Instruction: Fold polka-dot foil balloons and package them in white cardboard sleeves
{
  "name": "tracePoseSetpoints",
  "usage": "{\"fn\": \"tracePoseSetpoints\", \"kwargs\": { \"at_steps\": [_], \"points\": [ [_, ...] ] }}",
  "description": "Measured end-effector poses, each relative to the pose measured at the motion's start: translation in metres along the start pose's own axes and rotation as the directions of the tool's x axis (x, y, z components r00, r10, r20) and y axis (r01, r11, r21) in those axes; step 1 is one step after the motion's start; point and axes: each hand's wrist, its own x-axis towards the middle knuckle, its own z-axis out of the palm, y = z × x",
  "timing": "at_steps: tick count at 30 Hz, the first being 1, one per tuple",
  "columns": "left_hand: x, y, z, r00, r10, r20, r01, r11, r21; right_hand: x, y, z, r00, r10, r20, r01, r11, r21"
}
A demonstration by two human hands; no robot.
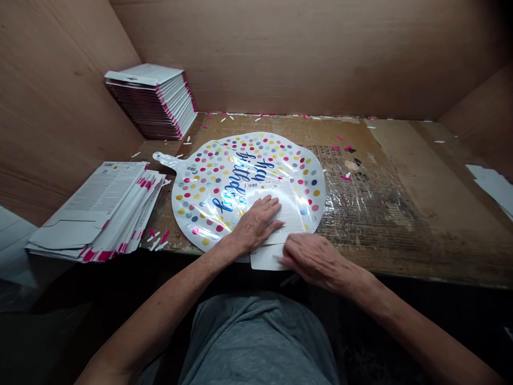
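Note:
A flat foil balloon [208, 187] with colored dots and blue "birthday" lettering lies on the table. On its near right part rests a printed white card [293, 216], its lower flap [265, 258] reaching past the table's front edge. My left hand [260, 222] lies flat on the card with its fingers spread. Closed fingers of my right hand [310, 259] are at the card's lower right edge, beside the flap. What they hold, if anything, is hidden and blurred.
A tall stack of folded cards [168, 107] stands at the back left. Nearer, more printed cards [96, 203] lie fanned. White and pink scraps [158, 241] dot the cardboard-covered table [385, 214]. White sheets [492, 184] lie far right. Wooden walls [300, 59] enclose the back and sides.

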Motion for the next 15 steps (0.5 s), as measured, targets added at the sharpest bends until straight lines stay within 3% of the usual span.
{"fn": "tracePoseSetpoints", "kwargs": {
  "at_steps": [2,4,6,9,12,15],
  "points": [
    [0.004,-0.001,0.001,0.999,0.036,-0.021,-0.036,0.999,0.012,-0.025,-0.002,-0.007,1.0,0.008,-0.012,-0.007,0.995,0.099],
    [0.007,-0.003,0.002,0.995,0.084,-0.052,-0.083,0.996,0.016,-0.041,-0.006,-0.008,0.989,0.057,-0.137,-0.048,0.996,0.073],
    [0.005,-0.001,0.001,0.985,0.116,-0.13,-0.115,0.993,0.016,-0.043,-0.01,0.0,0.961,0.054,-0.273,-0.058,0.998,-0.005],
    [-0.012,0.008,-0.008,0.962,0.118,-0.246,-0.115,0.993,0.027,-0.033,-0.014,0.017,0.938,-0.018,-0.346,-0.009,0.997,-0.074],
    [-0.044,0.019,-0.019,0.97,0.157,-0.183,-0.157,0.987,0.014,-0.025,-0.016,0.027,0.926,-0.024,-0.377,-0.007,0.997,-0.08],
    [-0.073,0.025,-0.023,0.975,0.184,-0.124,-0.191,0.981,-0.046,-0.021,-0.015,0.023,0.919,0.025,-0.392,-0.016,1.0,0.026]
  ]
}}
